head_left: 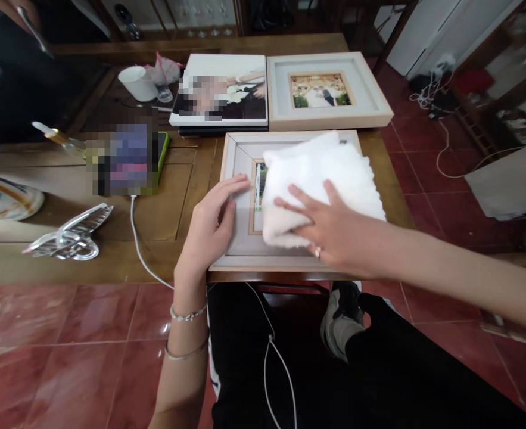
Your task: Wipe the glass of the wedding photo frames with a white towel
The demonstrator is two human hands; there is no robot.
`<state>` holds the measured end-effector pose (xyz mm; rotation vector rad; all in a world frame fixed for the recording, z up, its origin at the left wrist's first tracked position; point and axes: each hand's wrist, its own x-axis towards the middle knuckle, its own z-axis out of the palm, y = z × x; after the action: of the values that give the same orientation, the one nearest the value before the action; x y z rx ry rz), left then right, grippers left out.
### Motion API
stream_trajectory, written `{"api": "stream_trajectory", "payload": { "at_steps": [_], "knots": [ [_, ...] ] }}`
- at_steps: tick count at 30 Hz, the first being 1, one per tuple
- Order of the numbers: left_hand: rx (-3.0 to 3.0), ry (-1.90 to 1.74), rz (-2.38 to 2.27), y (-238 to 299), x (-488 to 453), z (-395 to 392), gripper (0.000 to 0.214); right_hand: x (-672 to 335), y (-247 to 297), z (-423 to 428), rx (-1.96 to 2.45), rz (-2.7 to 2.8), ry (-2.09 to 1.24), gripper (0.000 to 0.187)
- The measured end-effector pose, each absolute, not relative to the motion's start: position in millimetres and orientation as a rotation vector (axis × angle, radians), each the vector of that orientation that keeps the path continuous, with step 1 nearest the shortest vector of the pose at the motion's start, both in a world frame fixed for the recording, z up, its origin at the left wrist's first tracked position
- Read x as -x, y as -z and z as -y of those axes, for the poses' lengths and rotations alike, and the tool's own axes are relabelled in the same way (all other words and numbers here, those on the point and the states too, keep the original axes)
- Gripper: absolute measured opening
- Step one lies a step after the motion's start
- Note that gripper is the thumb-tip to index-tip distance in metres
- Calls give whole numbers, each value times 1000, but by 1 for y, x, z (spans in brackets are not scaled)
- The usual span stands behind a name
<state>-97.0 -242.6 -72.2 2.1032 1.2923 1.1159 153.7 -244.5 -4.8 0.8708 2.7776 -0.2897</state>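
A light wooden picture frame (238,260) with a pale mat lies flat at the table's front edge. My left hand (209,223) rests along the frame's left side, its fingers stretched out and the thumb a little apart. Spread over a folded white cloth (320,161), the fingers of my right hand (325,223) press it onto the frame. The cloth hides most of the small photo (259,185) in the middle. A ring is on my right hand, and bracelets circle my left wrist.
Behind lie a photo panel (222,89) and a second wooden frame (374,98). Leftward are a phone (128,158) on a white cable (140,253), a clear hair claw (72,235) and a paper cup (138,83). Someone's arm (19,15) shows at the upper left.
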Motion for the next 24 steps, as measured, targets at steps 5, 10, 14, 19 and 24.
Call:
{"api": "stream_trajectory", "payload": {
  "at_steps": [5,10,14,19,24],
  "knots": [
    [-2151,-1070,-1353,71,97,242,45,-153,-7,296,-792,-2871,430,46],
    [-2225,-939,-1359,70,98,241,47,-151,3,286,-835,-2888,383,50],
    [-2252,-904,-1333,71,97,240,47,-156,16,237,-920,-2849,191,57],
    [-2239,-930,-1338,72,98,240,46,-166,31,161,-1008,-2938,9,59],
    [-2181,-966,-1385,72,99,242,46,-156,36,139,-1063,-2993,-52,56]
  ]
}}
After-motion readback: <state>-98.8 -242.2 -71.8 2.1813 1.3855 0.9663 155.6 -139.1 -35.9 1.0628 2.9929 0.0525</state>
